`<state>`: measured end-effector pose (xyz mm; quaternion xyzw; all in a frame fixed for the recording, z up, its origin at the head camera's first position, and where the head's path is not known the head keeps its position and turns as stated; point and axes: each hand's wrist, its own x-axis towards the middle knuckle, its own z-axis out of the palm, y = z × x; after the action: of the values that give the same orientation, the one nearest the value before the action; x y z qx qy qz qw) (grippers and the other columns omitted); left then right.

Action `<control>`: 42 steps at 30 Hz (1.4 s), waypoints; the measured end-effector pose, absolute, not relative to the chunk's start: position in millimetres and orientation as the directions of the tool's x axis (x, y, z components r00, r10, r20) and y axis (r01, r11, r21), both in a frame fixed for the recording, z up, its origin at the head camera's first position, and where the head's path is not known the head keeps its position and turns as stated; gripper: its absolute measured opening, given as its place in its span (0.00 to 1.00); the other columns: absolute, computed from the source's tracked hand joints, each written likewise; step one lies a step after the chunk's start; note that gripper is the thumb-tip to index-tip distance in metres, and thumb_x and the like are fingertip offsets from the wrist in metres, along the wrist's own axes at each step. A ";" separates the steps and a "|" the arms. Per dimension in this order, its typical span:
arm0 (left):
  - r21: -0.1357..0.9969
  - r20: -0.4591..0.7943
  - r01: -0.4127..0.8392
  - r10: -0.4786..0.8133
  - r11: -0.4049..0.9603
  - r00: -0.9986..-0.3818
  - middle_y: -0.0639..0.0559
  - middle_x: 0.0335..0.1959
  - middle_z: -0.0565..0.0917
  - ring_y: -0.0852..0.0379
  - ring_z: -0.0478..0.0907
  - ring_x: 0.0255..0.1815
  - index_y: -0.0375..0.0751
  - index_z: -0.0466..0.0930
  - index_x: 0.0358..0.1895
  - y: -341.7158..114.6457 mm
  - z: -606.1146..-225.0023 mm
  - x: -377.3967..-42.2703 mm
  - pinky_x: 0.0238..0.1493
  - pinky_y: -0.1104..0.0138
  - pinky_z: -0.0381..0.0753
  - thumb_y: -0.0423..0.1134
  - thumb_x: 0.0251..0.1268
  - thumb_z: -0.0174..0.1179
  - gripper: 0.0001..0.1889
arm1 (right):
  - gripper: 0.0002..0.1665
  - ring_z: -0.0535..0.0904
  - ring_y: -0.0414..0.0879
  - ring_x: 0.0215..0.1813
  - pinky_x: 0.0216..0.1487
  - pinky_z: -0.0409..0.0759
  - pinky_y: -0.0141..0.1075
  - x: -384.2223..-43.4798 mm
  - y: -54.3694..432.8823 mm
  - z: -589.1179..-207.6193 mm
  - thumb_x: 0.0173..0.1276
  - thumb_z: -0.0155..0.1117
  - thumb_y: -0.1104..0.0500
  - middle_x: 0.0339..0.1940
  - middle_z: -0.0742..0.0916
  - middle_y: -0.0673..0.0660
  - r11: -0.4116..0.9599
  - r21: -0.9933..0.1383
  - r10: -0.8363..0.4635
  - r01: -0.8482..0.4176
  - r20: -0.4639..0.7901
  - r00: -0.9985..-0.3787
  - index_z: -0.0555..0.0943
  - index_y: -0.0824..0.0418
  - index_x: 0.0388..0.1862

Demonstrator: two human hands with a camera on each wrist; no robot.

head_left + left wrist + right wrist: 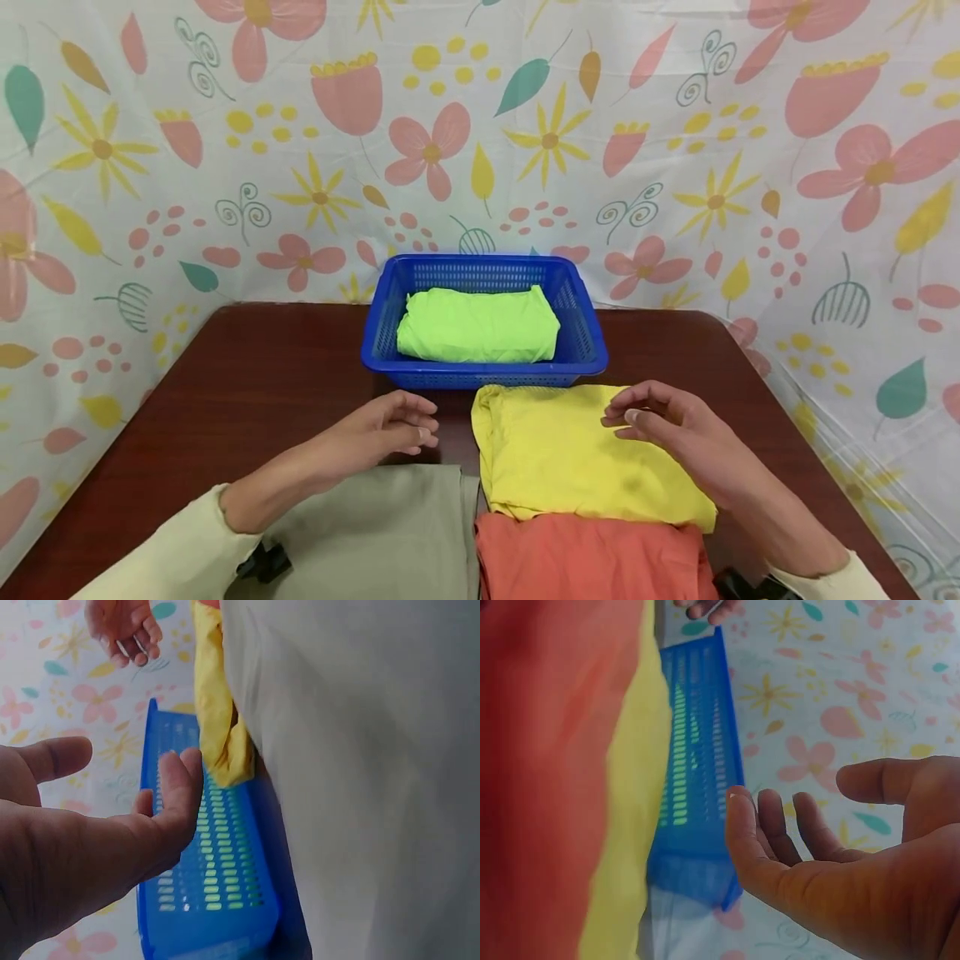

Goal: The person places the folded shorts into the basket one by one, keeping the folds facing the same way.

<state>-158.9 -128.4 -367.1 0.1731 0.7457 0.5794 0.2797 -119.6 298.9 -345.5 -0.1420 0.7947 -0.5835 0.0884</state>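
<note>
My left hand [382, 433] hovers above the table behind a folded grey-green cloth [382, 533], its fingers loosely bent and holding nothing. Over the right part of a folded yellow cloth [570, 454] hangs my right hand [686, 433], relaxed and empty as well. A folded red-orange cloth [592, 558] lies in front of the yellow one, against its near edge. At the back stands a blue plastic basket [480, 372] with a folded lime-green cloth [480, 327] inside. Both wrist views show bent fingers with free space between them and the thumb.
Underneath everything is a dark brown wooden table [262, 375]. A white curtain with a flower and leaf print [480, 150] hangs behind it and along both sides. The basket stands close to the table's back edge.
</note>
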 end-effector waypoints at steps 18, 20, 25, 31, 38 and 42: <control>0.933 -0.301 -0.131 0.524 0.336 -0.797 0.39 0.63 0.81 0.48 0.83 0.62 0.32 0.66 0.76 -87.2 -376.8 -166.5 0.69 0.52 0.78 0.44 0.74 0.66 0.34 | 0.22 0.85 0.46 0.57 0.57 0.86 0.36 -152.4 364.3 -364.8 0.89 0.49 0.60 0.57 0.82 0.63 0.330 -0.944 -0.273 0.005 -0.101 -0.957 0.67 0.78 0.68; 0.933 -0.307 -0.140 0.527 0.332 -0.793 0.38 0.64 0.81 0.48 0.83 0.63 0.31 0.65 0.77 -84.7 -378.2 -168.5 0.70 0.53 0.78 0.43 0.73 0.66 0.35 | 0.23 0.85 0.46 0.57 0.58 0.85 0.34 -155.5 371.6 -367.2 0.89 0.48 0.60 0.58 0.81 0.62 0.344 -0.939 -0.269 0.010 -0.109 -0.957 0.65 0.78 0.69; 0.926 -0.334 -0.160 0.544 0.341 -0.770 0.39 0.67 0.80 0.48 0.82 0.65 0.30 0.63 0.78 -80.0 -380.5 -174.6 0.70 0.54 0.78 0.42 0.73 0.65 0.36 | 0.29 0.85 0.42 0.57 0.58 0.84 0.31 -162.9 389.3 -374.6 0.89 0.49 0.56 0.59 0.81 0.61 0.374 -0.927 -0.241 0.016 -0.113 -0.964 0.62 0.80 0.72; 0.919 -0.362 -0.169 0.591 0.356 -0.721 0.37 0.70 0.77 0.43 0.80 0.69 0.26 0.61 0.79 -77.2 -378.5 -178.9 0.70 0.55 0.78 0.42 0.78 0.62 0.36 | 0.32 0.84 0.40 0.56 0.55 0.85 0.32 -166.5 406.7 -383.4 0.90 0.47 0.53 0.57 0.82 0.50 0.409 -0.911 -0.180 0.042 -0.126 -0.975 0.62 0.81 0.73; 0.925 -0.371 -0.214 0.634 0.312 -0.678 0.33 0.66 0.80 0.40 0.80 0.68 0.22 0.68 0.72 -71.2 -378.6 -189.3 0.68 0.55 0.80 0.38 0.81 0.56 0.27 | 0.36 0.86 0.42 0.59 0.57 0.87 0.40 -169.3 416.9 -385.1 0.91 0.41 0.52 0.69 0.76 0.73 0.433 -0.893 -0.203 0.119 -0.225 -0.953 0.52 0.81 0.79; 0.935 -0.351 -0.219 0.651 0.278 -0.673 0.34 0.61 0.83 0.40 0.81 0.67 0.22 0.76 0.64 -67.0 -382.3 -195.9 0.66 0.55 0.81 0.38 0.83 0.52 0.20 | 0.39 0.85 0.50 0.62 0.57 0.87 0.46 -171.0 421.8 -383.5 0.90 0.44 0.50 0.73 0.69 0.80 0.483 -0.855 -0.175 0.188 -0.304 -0.936 0.51 0.82 0.80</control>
<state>-195.9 -67.0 -382.3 0.1527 0.7062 0.5813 0.3743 -171.0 421.8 -383.5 0.0037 0.8424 -0.5084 0.1785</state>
